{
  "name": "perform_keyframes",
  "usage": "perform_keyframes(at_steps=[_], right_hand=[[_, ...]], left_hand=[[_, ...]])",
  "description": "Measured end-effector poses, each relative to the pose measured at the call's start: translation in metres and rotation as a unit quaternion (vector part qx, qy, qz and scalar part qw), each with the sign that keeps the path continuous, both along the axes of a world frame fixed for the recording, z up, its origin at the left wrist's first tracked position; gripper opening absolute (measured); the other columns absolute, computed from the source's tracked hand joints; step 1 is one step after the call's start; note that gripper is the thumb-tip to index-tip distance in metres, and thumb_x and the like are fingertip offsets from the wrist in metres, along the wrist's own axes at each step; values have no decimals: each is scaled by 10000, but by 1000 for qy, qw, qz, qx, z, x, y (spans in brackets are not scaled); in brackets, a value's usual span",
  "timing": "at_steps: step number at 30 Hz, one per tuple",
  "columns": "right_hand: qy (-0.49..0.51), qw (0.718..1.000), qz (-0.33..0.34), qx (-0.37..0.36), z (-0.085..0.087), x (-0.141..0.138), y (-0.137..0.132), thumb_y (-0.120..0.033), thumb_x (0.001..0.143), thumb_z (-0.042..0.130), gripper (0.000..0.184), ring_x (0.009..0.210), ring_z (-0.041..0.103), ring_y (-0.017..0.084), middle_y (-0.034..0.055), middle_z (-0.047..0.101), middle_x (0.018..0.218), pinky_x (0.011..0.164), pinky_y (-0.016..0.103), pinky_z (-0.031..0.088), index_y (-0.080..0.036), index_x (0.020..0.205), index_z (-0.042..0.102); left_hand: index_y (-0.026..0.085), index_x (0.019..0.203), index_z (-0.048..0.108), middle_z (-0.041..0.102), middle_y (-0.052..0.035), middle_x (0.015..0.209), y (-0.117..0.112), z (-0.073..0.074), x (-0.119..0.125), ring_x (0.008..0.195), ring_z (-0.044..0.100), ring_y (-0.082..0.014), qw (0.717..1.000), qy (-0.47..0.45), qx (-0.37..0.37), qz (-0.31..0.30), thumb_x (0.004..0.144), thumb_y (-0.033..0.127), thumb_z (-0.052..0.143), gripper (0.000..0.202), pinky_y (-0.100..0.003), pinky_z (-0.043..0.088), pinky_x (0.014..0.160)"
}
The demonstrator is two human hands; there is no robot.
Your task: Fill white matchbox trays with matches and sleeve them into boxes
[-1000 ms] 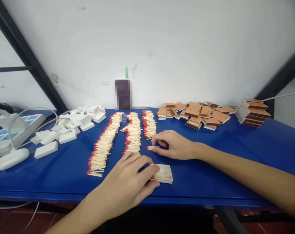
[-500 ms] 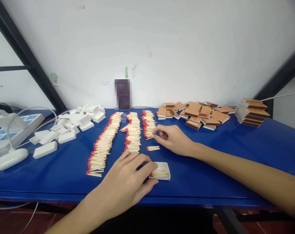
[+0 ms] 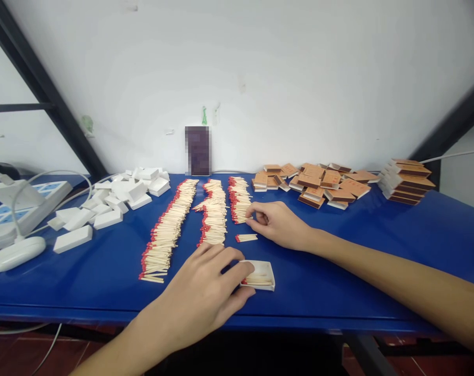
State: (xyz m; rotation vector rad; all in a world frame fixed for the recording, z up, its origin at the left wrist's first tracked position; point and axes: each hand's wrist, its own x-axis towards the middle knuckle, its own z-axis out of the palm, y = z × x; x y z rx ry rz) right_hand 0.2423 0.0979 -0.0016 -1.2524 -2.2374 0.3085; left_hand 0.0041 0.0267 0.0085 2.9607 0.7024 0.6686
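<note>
The small white tray (image 3: 263, 268) lay on the blue table (image 3: 338, 292), with a few matches (image 3: 260, 282) inside, along its near wall. The left hand (image 3: 217, 284) was grasping the tray at its left end, index finger over the inside and thumb at the near side. In my judgement, this hold was good for steadiness, if the pressure was light, because thin walls could bend. Just beyond the tray lay a small bunch of matches (image 3: 246, 238), red heads toward the left. Farther beyond the tray, the right hand (image 3: 278, 224) had thumb and index finger at the plain ends of the short match row (image 3: 240, 201); whether they pinched a match, I could not tell. A soft pinch there seemed best, so that neighbouring sticks were not disturbed. Beyond the tray and to its right lay orange boxes (image 3: 309, 180).
</note>
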Motion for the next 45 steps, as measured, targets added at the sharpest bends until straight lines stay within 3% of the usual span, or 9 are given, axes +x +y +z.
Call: perform_keyframes(at_steps=[35, 45], right_hand=[[-20, 999, 29, 9, 6, 0, -6, -121, 802, 547, 75, 512, 392, 88, -62, 461, 582, 559, 224, 306, -178, 782, 593], [-17, 999, 39, -11, 7, 0, -6, -178, 844, 545, 73, 512, 390, 92, -63, 446, 578, 560, 228, 303, -182, 791, 596]], left_hand=[[191, 1107, 605, 630, -61, 1022, 0, 0, 1, 920, 634, -221, 1000, 2, 8, -7, 991, 234, 536, 142, -395, 502, 855], [181, 1100, 611, 631, -64, 1007, -1, 2, 2, 919, 637, -224, 1000, 0, 8, -9, 991, 234, 539, 141, -400, 504, 859]])
